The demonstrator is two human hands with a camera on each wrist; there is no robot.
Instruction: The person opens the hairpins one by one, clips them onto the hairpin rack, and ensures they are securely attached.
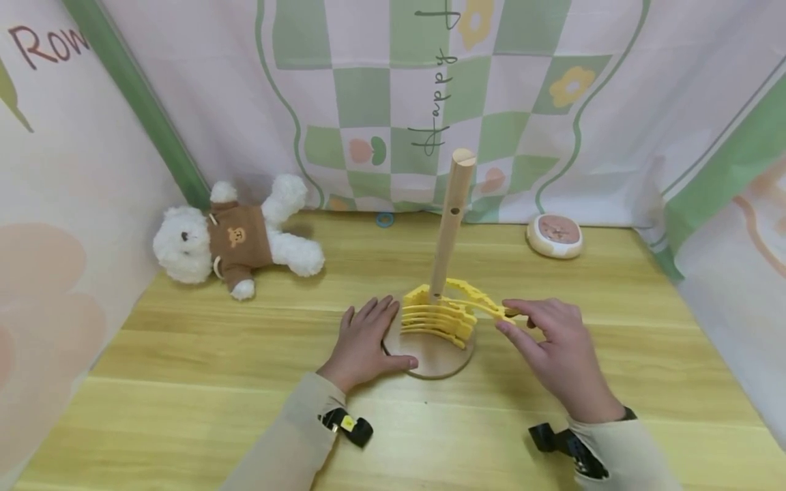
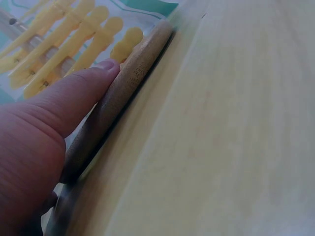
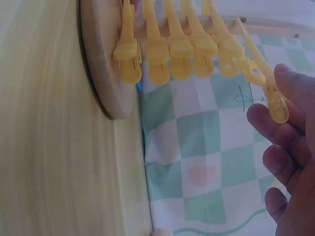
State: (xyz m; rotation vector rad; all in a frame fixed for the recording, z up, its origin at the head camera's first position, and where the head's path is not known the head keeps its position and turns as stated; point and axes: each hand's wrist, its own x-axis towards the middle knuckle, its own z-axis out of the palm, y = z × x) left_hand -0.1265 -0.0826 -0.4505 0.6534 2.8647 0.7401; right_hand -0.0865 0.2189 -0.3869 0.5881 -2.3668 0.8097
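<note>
Several yellow banana hair clips (image 1: pixel 437 320) are stacked around the foot of an upright wooden post (image 1: pixel 451 218), which stands on a round wooden base (image 1: pixel 430 361). My left hand (image 1: pixel 366 341) rests on the base's left edge, fingers spread and thumb along the near rim. To the right of the post, my right hand (image 1: pixel 555 341) pinches the end of the topmost banana clip (image 1: pixel 488 305) between thumb and index finger. That clip's two toothed arms stand apart around the post. In the right wrist view, the pinched clip's rounded end (image 3: pixel 278 110) sticks out past the fingers.
A white plush bear (image 1: pixel 239 239) in a brown shirt lies at the back left of the wooden table (image 1: pixel 184 395). A blue ring (image 1: pixel 385 219) and a round cream device (image 1: pixel 555 236) are near the back edge. A checkered curtain (image 1: pixel 362 95) hangs behind.
</note>
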